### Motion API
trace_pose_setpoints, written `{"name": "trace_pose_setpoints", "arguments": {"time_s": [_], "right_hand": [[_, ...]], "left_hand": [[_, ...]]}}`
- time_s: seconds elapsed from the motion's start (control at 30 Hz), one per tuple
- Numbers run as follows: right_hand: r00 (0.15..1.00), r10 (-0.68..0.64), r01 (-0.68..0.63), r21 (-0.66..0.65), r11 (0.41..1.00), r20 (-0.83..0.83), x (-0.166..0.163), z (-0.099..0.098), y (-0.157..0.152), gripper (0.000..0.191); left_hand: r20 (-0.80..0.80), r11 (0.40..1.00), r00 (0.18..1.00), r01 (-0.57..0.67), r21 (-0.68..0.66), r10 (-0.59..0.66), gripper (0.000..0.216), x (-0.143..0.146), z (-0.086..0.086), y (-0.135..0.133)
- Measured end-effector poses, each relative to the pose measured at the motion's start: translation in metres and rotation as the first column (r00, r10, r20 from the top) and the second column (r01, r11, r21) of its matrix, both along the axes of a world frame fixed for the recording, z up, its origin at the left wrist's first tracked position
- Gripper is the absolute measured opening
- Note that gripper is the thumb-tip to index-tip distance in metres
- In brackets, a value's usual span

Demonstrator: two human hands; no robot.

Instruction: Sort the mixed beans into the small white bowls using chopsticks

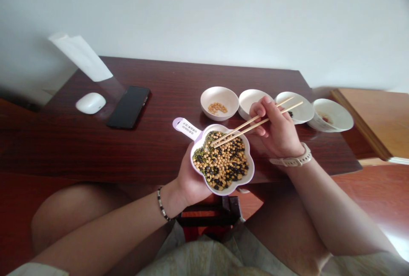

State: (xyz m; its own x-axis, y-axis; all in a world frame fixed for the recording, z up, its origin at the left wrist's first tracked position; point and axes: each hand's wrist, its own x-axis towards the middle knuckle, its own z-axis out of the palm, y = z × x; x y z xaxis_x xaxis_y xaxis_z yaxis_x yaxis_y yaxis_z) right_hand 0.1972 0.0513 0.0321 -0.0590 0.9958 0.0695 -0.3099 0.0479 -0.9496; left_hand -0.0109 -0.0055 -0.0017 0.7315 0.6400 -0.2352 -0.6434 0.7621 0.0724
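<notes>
My left hand cups a flower-shaped lilac bowl from below and holds it just off the table's front edge. The bowl is full of mixed yellow, black and green beans. My right hand, with a pale watch on the wrist, is closed on a pair of wooden chopsticks. Their tips rest among the beans at the bowl's far side. A row of small white bowls stands behind: one with a few yellow beans, one partly hidden by my fingers, and one with something dark.
A fourth white bowl with a reddish bit stands at the right end. A black phone, a white oval case and a clear-and-white packet lie on the dark wooden table at the left. My knees are below.
</notes>
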Motion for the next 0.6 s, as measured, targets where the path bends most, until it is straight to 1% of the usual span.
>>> {"name": "trace_pose_setpoints", "arguments": {"time_s": [0.1, 0.17, 0.23, 0.27, 0.33, 0.4, 0.43, 0.5, 0.53, 0.6], "right_hand": [[0.996, -0.09, 0.091, 0.038, 0.995, -0.029, 0.011, 0.01, 0.004, 0.051], [0.983, -0.176, 0.18, 0.081, 0.98, -0.058, 0.024, 0.015, 0.009, 0.049], [0.966, -0.253, 0.258, 0.091, 0.962, -0.057, 0.039, 0.017, 0.015, 0.045], [0.946, -0.321, 0.325, 0.108, 0.94, -0.051, 0.048, 0.016, 0.018, 0.042], [0.868, -0.496, 0.491, 0.158, 0.857, -0.014, 0.063, 0.014, 0.024, 0.039], [0.783, -0.616, 0.585, 0.231, 0.777, 0.087, 0.075, 0.01, 0.028, 0.038], [0.736, -0.66, 0.608, 0.284, 0.742, 0.148, 0.079, 0.009, 0.029, 0.038], [0.651, -0.718, 0.609, 0.395, 0.688, 0.247, 0.083, 0.006, 0.029, 0.041], [0.62, -0.732, 0.597, 0.437, 0.673, 0.281, 0.083, 0.005, 0.028, 0.042], [0.585, -0.742, 0.571, 0.482, 0.664, 0.328, 0.083, 0.004, 0.026, 0.042]], "left_hand": [[0.002, 1.0, 1.0, 0.014, -0.006, -0.014, 0.057, -0.003, -0.001, -0.001], [0.004, 1.0, 1.0, 0.019, -0.004, -0.019, 0.056, -0.005, -0.002, -0.001], [0.014, 1.0, 1.0, 0.02, 0.0, -0.02, 0.055, -0.006, -0.003, -0.002], [0.019, 1.0, 1.0, 0.018, 0.002, -0.018, 0.055, -0.006, -0.003, -0.002], [0.024, 1.0, 1.0, 0.012, 0.005, -0.012, 0.054, -0.007, -0.003, -0.002], [0.021, 1.0, 1.0, 0.005, 0.011, -0.005, 0.053, -0.008, -0.004, -0.001], [0.023, 1.0, 1.0, 0.004, 0.014, -0.004, 0.053, -0.008, -0.004, -0.001], [0.036, 1.0, 0.999, 0.011, 0.012, -0.012, 0.051, -0.008, -0.005, -0.001], [0.044, 1.0, 0.999, 0.014, 0.013, -0.015, 0.051, -0.008, -0.005, -0.002], [0.06, 1.0, 0.998, 0.022, 0.02, -0.023, 0.052, -0.009, -0.005, -0.002]]}}
